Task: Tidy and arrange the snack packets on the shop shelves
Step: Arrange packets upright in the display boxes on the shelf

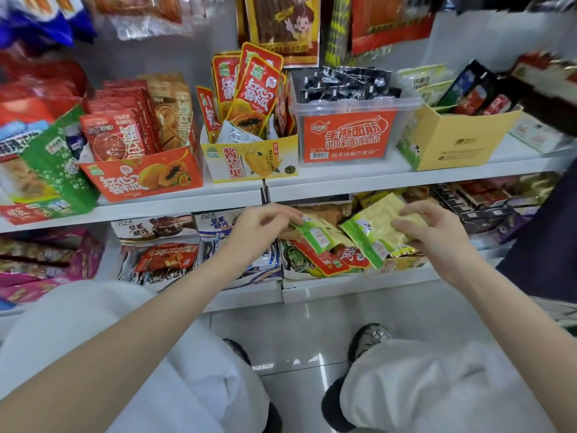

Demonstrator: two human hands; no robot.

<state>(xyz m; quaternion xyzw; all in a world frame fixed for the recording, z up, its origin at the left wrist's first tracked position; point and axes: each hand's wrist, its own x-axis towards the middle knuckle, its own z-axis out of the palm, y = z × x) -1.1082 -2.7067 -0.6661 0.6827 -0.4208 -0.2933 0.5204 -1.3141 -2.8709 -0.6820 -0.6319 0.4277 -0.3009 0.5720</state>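
With each hand pinching a green-and-yellow foil snack packet, left hand [260,228] on the smaller green-and-yellow foil packet [315,234] and right hand [434,232] on the larger green-and-yellow foil packet [374,232], squaring their edges together before shelving seemed wisest.

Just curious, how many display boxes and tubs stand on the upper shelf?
4 clearly: an orange papaya box at left, a yellow mango box, a clear tub, and a plain yellow box at right. Blurred edges may hide more.

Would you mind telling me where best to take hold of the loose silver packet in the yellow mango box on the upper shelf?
Probably by its upper left corner, coming from above. The silver packet lies tilted behind the front wall of the yellow mango box, with that corner poking up free; red packets stand close behind it, so a front or rear approach looks blocked.
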